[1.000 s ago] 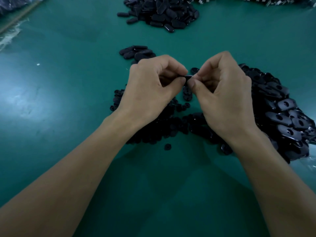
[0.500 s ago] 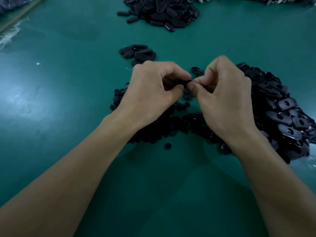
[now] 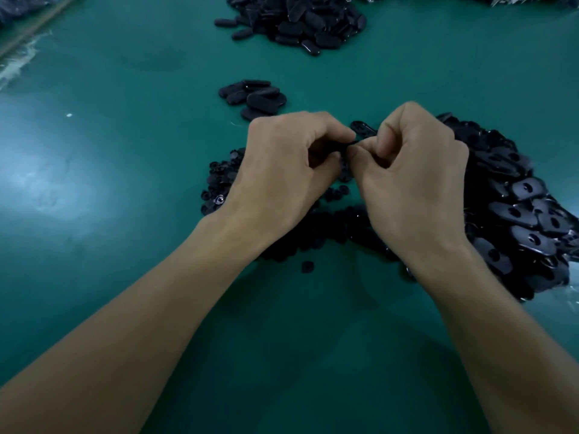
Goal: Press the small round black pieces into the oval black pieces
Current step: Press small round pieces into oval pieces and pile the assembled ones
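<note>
Pinching a black piece [image 3: 352,143] between my left hand [image 3: 282,170] and right hand [image 3: 413,180], fingertips closed on it above the small round pieces [image 3: 316,233]. Holed oval pieces [image 3: 517,214] are heaped rightward; a small cluster [image 3: 253,97] lies beyond on the green table [image 3: 109,151].

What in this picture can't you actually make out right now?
- The piece pinched between the left hand and right hand: head view, fingers cover nearly all of it, so seating is unknown.
- Small round pieces: head view, partly under both hands and too dark to count.
- Far pile: cut off by the top edge.
</note>
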A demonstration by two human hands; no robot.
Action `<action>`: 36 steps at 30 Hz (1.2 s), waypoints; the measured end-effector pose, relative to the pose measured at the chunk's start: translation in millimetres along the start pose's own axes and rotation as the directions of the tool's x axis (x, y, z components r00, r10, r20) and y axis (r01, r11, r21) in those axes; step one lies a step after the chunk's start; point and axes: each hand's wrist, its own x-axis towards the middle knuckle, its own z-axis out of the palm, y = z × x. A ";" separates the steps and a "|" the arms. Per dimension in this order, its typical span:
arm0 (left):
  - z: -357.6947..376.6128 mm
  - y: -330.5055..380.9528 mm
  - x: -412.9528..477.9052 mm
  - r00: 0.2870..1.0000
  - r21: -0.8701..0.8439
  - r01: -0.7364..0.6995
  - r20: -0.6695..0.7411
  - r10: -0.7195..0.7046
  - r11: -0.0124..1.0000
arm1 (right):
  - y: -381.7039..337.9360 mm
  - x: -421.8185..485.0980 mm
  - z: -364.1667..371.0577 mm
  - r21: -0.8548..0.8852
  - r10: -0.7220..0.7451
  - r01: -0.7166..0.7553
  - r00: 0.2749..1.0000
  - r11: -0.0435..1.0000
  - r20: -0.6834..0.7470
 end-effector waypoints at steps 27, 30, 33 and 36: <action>-4.3 -8.6 5.3 0.989 0.027 0.143 -0.042 -0.142 0.989 | 2.1 1.0 4.9 0.183 -0.089 0.067 0.989 0.981 0.119; -4.5 -6.0 6.5 0.985 -0.096 0.173 0.000 -0.173 0.980 | 9.3 4.9 4.3 0.097 -0.098 0.087 0.987 0.992 0.126; -5.1 -4.4 7.4 0.979 -0.210 0.202 0.050 -0.195 0.957 | 17.7 9.9 4.7 0.121 -0.086 0.067 0.982 0.990 0.165; -6.4 -4.9 8.0 0.977 -0.239 0.214 0.079 -0.200 0.947 | 22.9 12.3 6.8 0.223 -0.085 0.042 0.978 0.974 0.190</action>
